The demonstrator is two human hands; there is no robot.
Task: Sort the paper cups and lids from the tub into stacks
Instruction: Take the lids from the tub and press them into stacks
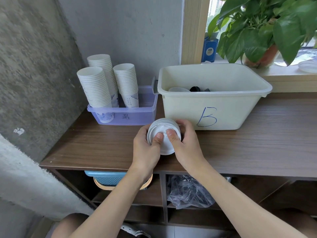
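Observation:
A stack of white lids point(164, 145) is held above the wooden tabletop, just in front of the cream tub. My left hand point(146, 148) grips its left side and my right hand point(184, 145) grips its right side, both thumbs pressing on the top lid. The cream tub point(223, 109), marked with a blue letter B, stands behind; black lids point(197, 88) and a clear lid point(178, 89) show inside it. Three tall stacks of white paper cups point(97, 86) stand in a translucent purple tray point(137, 115) to the left of the tub.
The wooden table point(257, 143) runs right and front. A concrete wall closes the left side. A potted plant point(260, 31) and a blue box point(210, 48) sit on the windowsill. Below the table are a blue basket point(106, 178) and a plastic bag point(188, 191).

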